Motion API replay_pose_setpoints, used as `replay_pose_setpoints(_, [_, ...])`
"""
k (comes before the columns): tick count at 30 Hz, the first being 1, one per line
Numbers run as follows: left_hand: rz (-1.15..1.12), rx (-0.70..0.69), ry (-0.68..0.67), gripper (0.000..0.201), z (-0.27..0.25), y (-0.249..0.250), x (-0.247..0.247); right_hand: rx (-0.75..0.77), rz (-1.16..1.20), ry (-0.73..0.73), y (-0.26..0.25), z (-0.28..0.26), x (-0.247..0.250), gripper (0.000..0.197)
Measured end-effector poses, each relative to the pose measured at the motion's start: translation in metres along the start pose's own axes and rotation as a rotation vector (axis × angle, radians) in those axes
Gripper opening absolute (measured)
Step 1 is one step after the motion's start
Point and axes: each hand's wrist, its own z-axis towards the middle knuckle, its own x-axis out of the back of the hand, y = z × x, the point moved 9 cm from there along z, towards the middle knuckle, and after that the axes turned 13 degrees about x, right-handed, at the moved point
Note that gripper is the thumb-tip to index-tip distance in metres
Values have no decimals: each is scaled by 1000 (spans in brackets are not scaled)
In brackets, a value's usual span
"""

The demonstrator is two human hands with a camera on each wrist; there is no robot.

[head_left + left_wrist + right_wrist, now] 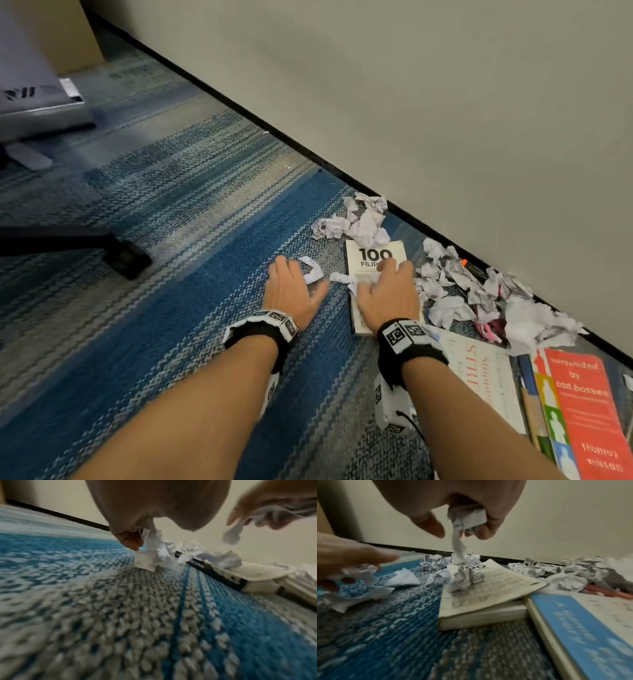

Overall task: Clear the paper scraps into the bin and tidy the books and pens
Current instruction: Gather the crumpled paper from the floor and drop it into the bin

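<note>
under the right hand (388, 294), curled fingers clutch a crumpled white paper wad (467, 519) above a cream paperback (375, 255) printed "100". beside it the left hand (291, 291) pinches another creased scrap (150, 551) against the woven blue-grey carpet (191, 240). more balled scraps (455, 284) lie beyond and right of the hands, along the wall. nearer the right forearm lies a red book (585, 411) reading "bad bosses".

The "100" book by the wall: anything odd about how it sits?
Yes. The "100" book lies on the carpet with its cover curling upward, and a crumpled scrap rests on it. More scraps crowd its far end.
</note>
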Motion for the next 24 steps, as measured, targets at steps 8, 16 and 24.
replay_pose_setpoints(8, [92, -148, 22, 49, 20, 6, -44, 106, -380, -191, -6, 12, -80, 44])
replay_pose_setpoints(16, [153, -199, -177, 23, 43, 11, -48, 116, -119, -354, 10, 24, -83, 22])
replay_pose_setpoints(24, [66, -49, -417, 33, 77, 31, -14, 156, -287, -602, 16, 59, 21, 43])
